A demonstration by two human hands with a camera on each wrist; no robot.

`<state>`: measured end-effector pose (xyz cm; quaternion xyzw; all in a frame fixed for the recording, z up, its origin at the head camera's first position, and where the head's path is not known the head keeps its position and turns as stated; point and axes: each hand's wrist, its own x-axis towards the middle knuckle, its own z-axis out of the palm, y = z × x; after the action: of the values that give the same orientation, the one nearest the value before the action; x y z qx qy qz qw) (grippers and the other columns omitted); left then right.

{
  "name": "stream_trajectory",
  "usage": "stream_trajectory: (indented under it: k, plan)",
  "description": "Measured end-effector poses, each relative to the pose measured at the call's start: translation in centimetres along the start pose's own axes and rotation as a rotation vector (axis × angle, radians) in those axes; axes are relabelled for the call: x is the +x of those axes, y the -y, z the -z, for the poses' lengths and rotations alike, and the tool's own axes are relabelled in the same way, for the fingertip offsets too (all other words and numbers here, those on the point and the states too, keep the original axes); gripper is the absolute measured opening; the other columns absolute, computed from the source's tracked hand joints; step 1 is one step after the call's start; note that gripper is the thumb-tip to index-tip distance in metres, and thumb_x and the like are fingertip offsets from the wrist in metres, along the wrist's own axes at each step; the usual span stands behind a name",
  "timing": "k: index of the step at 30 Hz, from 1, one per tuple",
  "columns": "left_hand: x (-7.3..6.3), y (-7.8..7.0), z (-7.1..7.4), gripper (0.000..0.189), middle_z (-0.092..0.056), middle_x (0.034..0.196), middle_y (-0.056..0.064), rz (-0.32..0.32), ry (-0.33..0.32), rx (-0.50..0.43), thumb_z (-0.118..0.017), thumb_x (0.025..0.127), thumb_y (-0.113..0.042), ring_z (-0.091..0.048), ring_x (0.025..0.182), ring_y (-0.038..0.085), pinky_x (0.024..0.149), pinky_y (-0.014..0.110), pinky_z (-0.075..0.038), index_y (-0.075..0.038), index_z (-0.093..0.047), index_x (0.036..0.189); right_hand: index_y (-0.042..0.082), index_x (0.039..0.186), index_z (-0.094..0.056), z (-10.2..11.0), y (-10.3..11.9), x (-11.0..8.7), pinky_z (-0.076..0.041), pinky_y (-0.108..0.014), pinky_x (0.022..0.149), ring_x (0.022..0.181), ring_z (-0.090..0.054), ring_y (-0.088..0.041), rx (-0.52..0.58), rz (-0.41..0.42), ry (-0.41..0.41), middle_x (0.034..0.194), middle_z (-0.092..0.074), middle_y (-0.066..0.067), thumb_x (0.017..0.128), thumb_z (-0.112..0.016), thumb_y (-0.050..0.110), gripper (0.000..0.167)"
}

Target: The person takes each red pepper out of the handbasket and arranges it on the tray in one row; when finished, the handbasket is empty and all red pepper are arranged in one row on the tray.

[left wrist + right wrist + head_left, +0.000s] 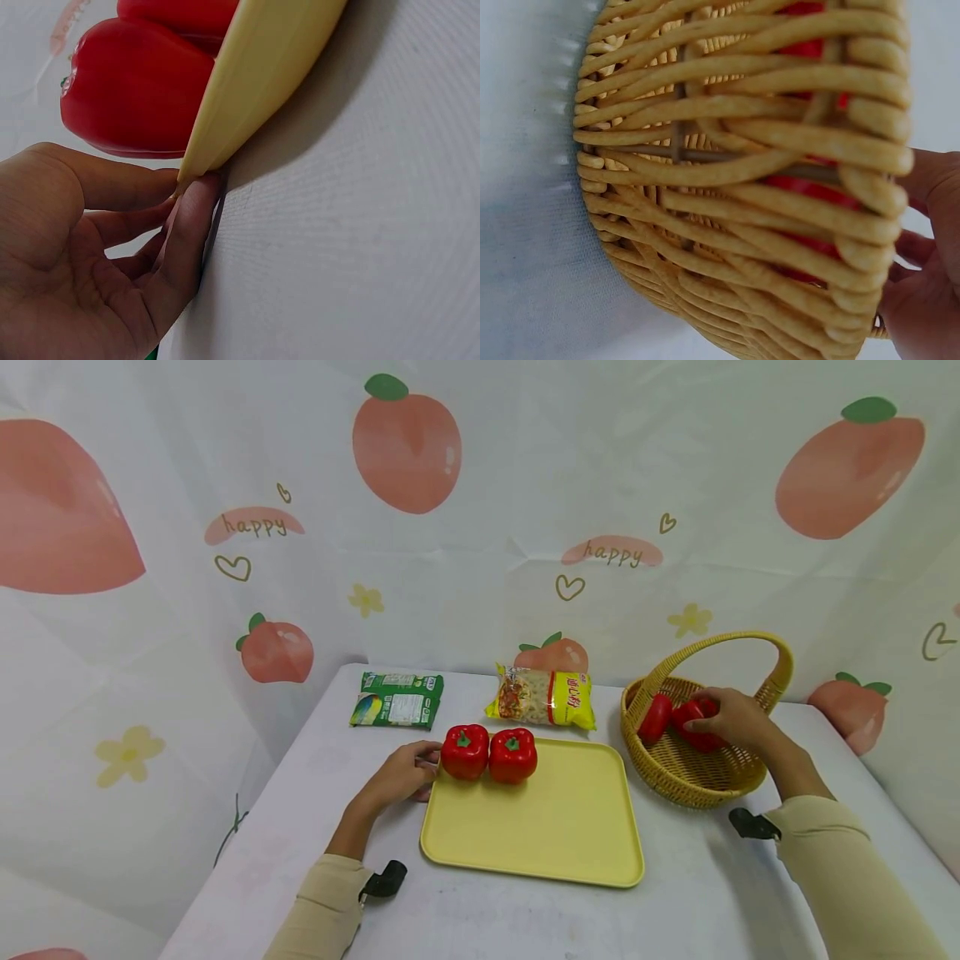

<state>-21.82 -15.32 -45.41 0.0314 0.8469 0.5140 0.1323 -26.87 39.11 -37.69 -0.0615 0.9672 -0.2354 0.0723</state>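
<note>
My left hand (405, 772) pinches the left rim of a yellow tray (555, 835) between thumb and fingers, seen closely in the left wrist view. Two red bell peppers (465, 752) with green stems sit side by side at the tray's back left corner. On the right, my right hand (731, 720) reaches into a wicker basket (693, 795) and grips a red bell pepper (692, 717), its fingers over the top. Beside that pepper, another red piece (656, 718) leans against the basket's left wall. In the right wrist view, the basket's weave hides the fingertips.
Behind the tray lies a yellow food packet (542, 697) with a clear window. A green packet (397, 700) lies at the table's back left. The basket's arched handle (720, 637) rises over the right hand. A printed white cloth hangs behind the white table.
</note>
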Motion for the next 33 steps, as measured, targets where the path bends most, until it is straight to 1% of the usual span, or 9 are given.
stream_trajectory:
  k: [5, 11, 17, 22, 27, 28, 30, 31, 33]
  plan:
    - [0.0, 0.0, 0.0, 0.054, -0.065, 0.132, 0.014, -0.002, 0.004, 0.0, -0.062, 0.094, -0.005, -0.066, 0.106, 0.025, 0.073, 0.034, -0.066, -0.005, -0.059, 0.148, -0.01, 0.145, -0.05, -0.2, -0.2, -0.1, -0.058, -0.064, 0.095, 0.116, -0.059, -0.052, -0.012, 0.013, -0.017, 0.131, -0.058, -0.039, 0.095, -0.077, 0.028, 0.068]
    - [0.1, 0.0, 0.0, 0.054, -0.065, 0.132, 0.014, -0.001, 0.007, 0.002, -0.062, 0.094, -0.005, -0.066, 0.105, 0.025, 0.073, 0.034, -0.066, -0.005, -0.059, 0.148, -0.009, 0.141, -0.053, 0.2, 0.3, -1.0, -0.058, -0.063, 0.092, 0.112, -0.06, -0.05, -0.03, 0.033, -0.053, 0.126, -0.061, -0.037, 0.096, -0.078, 0.027, 0.063]
    - [0.0, 0.0, 0.1, 0.054, -0.064, 0.132, 0.014, -0.008, 0.006, 0.011, -0.062, 0.095, -0.006, -0.066, 0.107, 0.026, 0.073, 0.034, -0.066, -0.004, -0.059, 0.148, -0.006, 0.143, -0.052, 0.6, 1.0, -2.5, -0.057, -0.066, 0.093, 0.115, -0.059, -0.053, -0.043, 0.048, -0.107, 0.129, -0.061, -0.037, 0.098, -0.075, 0.034, 0.064]
    - [0.0, 0.0, 0.2, 0.054, -0.064, 0.133, 0.015, -0.005, 0.008, 0.008, -0.061, 0.095, -0.006, -0.066, 0.106, 0.026, 0.074, 0.034, -0.066, -0.004, -0.059, 0.148, -0.007, 0.145, -0.05, 0.3, 1.1, -4.0, -0.057, -0.069, 0.093, 0.117, -0.059, -0.058, -0.02, 0.088, -0.182, 0.132, -0.06, -0.039, 0.099, -0.074, 0.036, 0.067]
    - [0.0, -0.1, 0.2, 0.054, -0.064, 0.134, 0.015, 0.001, 0.007, 0.009, -0.062, 0.095, -0.007, -0.066, 0.106, 0.025, 0.074, 0.033, -0.066, -0.005, -0.058, 0.149, -0.003, 0.148, -0.049, -0.2, 1.8, -5.7, -0.057, -0.071, 0.09, 0.115, -0.059, -0.056, 0.024, 0.11, -0.247, 0.136, -0.058, -0.037, 0.099, -0.075, 0.035, 0.067]
    - [0.0, -0.1, 0.2, 0.054, -0.064, 0.134, 0.015, 0.0, 0.007, 0.009, -0.062, 0.095, -0.007, -0.066, 0.106, 0.025, 0.074, 0.033, -0.066, -0.005, -0.058, 0.149, -0.002, 0.149, -0.048, -0.3, 2.0, -6.1, -0.061, -0.065, 0.087, 0.113, -0.06, -0.055, 0.034, 0.117, -0.259, 0.136, -0.058, -0.036, 0.099, -0.076, 0.033, 0.067]
    - [0.0, -0.1, 0.1, 0.054, -0.064, 0.134, 0.015, -0.003, 0.008, 0.009, -0.062, 0.095, -0.006, -0.066, 0.106, 0.026, 0.074, 0.034, -0.066, -0.004, -0.058, 0.149, -0.001, 0.15, -0.048, -0.4, 2.4, -6.8, -0.065, -0.046, 0.081, 0.112, -0.062, -0.054, 0.057, 0.137, -0.284, 0.137, -0.057, -0.034, 0.097, -0.077, 0.029, 0.067]
    - [0.0, -0.1, 0.1, 0.054, -0.064, 0.134, 0.015, -0.004, 0.008, 0.009, -0.062, 0.095, -0.006, -0.066, 0.106, 0.026, 0.074, 0.034, -0.066, -0.004, -0.058, 0.149, -0.001, 0.151, -0.047, -0.5, 2.7, -7.1, -0.063, -0.034, 0.08, 0.112, -0.061, -0.053, 0.074, 0.148, -0.293, 0.138, -0.056, -0.034, 0.097, -0.078, 0.026, 0.068]
    - [-0.1, -0.2, 0.1, 0.054, -0.064, 0.134, 0.015, -0.007, 0.008, 0.011, -0.062, 0.094, -0.006, -0.066, 0.106, 0.026, 0.074, 0.034, -0.066, -0.004, -0.058, 0.149, 0.0, 0.152, -0.047, -0.6, 3.2, -7.9, -0.053, -0.012, 0.077, 0.115, -0.06, -0.052, 0.1, 0.165, -0.313, 0.141, -0.055, -0.031, 0.096, -0.079, 0.023, 0.069]
